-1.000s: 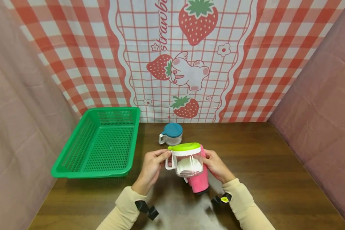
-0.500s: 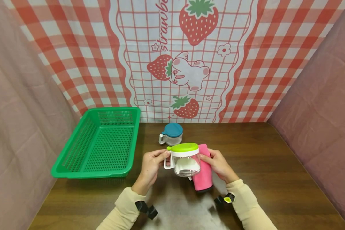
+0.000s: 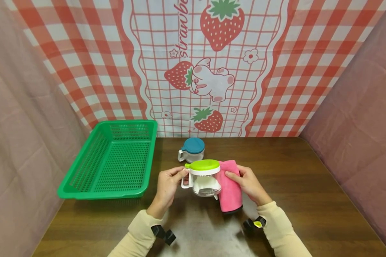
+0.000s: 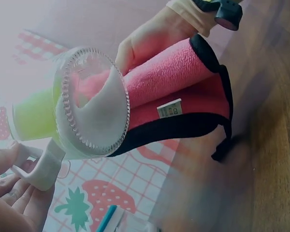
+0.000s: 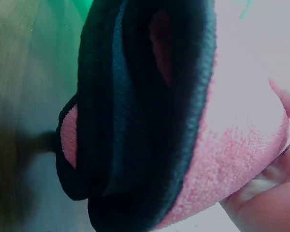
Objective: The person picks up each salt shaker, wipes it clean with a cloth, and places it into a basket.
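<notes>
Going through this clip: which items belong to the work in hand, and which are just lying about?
In the work:
green-lidded jar, held by the left hand
pink cloth, held by the right hand

Apparently just lying about, untouched:
blue-lidded jar
green basket

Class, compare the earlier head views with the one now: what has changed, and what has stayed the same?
The right hand has moved the pink cloth to the right, so more of it shows beside the green-lidded jar. The left hand and that jar have shifted slightly left. Neither hand has let go or taken hold of anything new. The blue-lidded jar and green basket stayed put.
</notes>
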Motion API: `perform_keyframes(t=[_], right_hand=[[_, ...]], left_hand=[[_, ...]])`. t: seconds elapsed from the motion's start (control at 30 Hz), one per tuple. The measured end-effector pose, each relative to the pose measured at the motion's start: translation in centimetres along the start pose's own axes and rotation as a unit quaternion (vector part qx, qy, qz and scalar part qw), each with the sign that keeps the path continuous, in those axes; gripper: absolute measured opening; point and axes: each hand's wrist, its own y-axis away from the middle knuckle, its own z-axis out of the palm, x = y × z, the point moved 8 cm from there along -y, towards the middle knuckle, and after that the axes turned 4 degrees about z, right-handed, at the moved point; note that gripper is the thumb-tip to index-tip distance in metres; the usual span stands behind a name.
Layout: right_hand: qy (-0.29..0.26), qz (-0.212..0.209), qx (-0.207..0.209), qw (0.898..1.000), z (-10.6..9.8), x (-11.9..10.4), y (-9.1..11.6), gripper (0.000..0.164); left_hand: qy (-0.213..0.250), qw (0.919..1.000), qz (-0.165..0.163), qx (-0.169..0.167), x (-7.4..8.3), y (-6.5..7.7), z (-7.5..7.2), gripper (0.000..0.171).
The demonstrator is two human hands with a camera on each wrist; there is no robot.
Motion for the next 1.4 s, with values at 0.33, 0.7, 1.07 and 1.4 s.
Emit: perform_keyframes(t=[0.33,0.7,1.07,1.4], right_hand=[[0.026,-0.026,0.011,0.999,-0.4,-1.1,0.9,0.028],[0.048,-0.046,0.029,0.997,-0.6,-1.7,1.7,0.028],[0.06,-0.055,0.011,0.997,-0.1,-2.0,2.1,0.027],[0.07,-0.052,0.018,0.996,0.0,-2.4,2.7,0.029]], left_hand=[[-0.04,0.999,0.016,0.015,0.4,0.2,-0.1,0.023],[-0.057,0.9976,0.012,0.037,0.1,0.2,-0.5,0.023],[-0.042,0.9975,0.011,0.056,-0.1,0.2,-0.6,0.02],[-0.04,0.9984,0.015,0.038,-0.3,0.1,-0.4,0.023]])
